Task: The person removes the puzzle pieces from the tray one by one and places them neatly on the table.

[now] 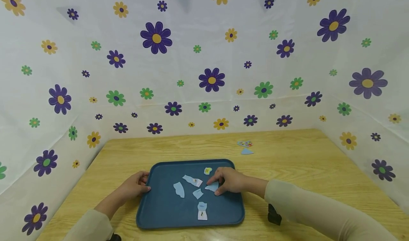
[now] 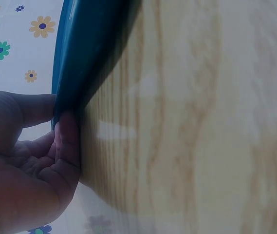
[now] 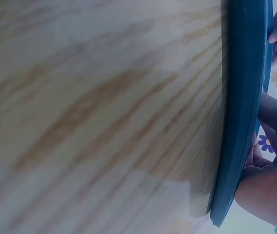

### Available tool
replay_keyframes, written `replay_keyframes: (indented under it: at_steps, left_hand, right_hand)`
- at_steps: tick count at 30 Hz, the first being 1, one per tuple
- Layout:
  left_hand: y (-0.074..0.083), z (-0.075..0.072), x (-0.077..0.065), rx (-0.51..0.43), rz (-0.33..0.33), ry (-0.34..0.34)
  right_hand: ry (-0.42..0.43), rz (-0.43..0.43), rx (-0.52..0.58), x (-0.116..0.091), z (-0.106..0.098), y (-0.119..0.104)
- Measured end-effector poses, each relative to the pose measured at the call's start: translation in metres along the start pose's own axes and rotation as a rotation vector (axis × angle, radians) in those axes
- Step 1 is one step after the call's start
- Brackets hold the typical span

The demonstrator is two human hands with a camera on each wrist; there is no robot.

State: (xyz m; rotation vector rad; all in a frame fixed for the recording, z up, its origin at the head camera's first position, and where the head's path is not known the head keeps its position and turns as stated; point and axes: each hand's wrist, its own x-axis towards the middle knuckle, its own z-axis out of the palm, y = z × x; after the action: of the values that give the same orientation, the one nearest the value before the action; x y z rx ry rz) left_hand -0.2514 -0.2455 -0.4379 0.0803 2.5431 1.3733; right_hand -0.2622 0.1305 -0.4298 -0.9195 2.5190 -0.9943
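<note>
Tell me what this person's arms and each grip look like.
The left sleeve and right sleeve are long, plain and pale cream. The left grip and right grip are bare. A black piece shows by each sleeve, details unclear.

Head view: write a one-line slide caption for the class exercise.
Left hand gripping a dark-blue tray, right hand at one jagged light-blue piece among several on it.

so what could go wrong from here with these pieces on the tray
The right hand, at one light-blue piece, might nudge the nearby strip. The left hand grips the tray by its edge, so a tug could shift everything on it. The blue triangle on the table beyond the tray might be overlooked.
</note>
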Motion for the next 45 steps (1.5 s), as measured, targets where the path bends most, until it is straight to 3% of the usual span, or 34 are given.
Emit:
replay_keyframes:
  at_steps: [12,19,33,45]
  left_hand:
    - [-0.003,0.0,0.0,-0.013,0.002,-0.003]
    - [-0.002,-0.001,-0.002,-0.042,0.017,-0.024]
    - [0.0,-0.001,-0.002,-0.009,0.027,-0.018]
    - [-0.003,-0.001,0.0,0.011,0.03,-0.013]
  right_hand:
    - [-0.017,-0.022,-0.044,-0.004,0.0,0.0]
    - [-0.011,-0.024,0.03,-0.007,-0.004,-0.003]
    - [0.09,0.028,0.15,-0.012,-0.011,0.001]
    - [0.141,0.012,0.111,-0.02,-0.024,0.007]
